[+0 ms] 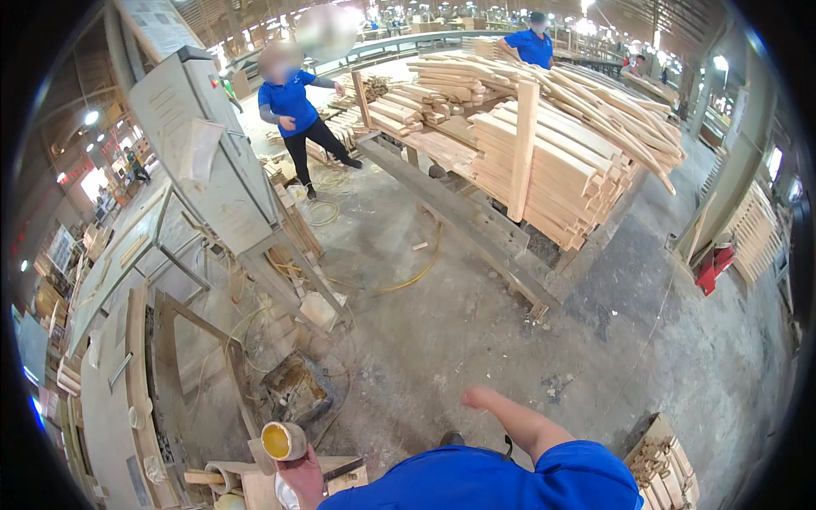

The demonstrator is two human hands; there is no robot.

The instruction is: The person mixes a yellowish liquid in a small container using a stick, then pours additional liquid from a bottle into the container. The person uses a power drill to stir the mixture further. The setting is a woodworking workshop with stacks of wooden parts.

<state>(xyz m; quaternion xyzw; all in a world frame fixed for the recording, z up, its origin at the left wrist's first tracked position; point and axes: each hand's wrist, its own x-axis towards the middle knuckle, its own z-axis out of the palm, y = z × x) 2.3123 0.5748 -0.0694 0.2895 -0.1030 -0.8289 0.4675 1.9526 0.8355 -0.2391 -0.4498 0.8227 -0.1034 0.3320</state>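
At the near edge of the view, the person's left hand (299,473) is closed around a small round container (283,440) with a yellow substance inside, its open mouth turned up and toward the left. The container is held just above a low wooden stand (255,484) at the bottom left, where a pale rounded piece and a dark flat tool also lie. The right hand (478,397) is out to the right of centre, bare and holding nothing; the forearm runs back to a blue sleeve (586,467). The hand looks loosely curled, but it is blurred, so whether its grip is open or closed cannot be told.

Left of the hands stands a long grey machine table (110,399) with a metal frame, and beyond it a tilted grey cabinet (204,153). A yellow hose (416,272) curls over the dusty concrete floor (510,340) between them and the far stacks.

In the far middle, a large stack of pale sawn wooden pieces (552,170) rests on a dark pallet frame (476,229), with one board leaning upright against it. More curved pieces lie on top. A smaller bundle of wooden parts (663,467) sits at the near right. Two other people in blue shirts stand far off: one at the far left (293,106) by the stacks, another at the far side (531,47) behind the wood.
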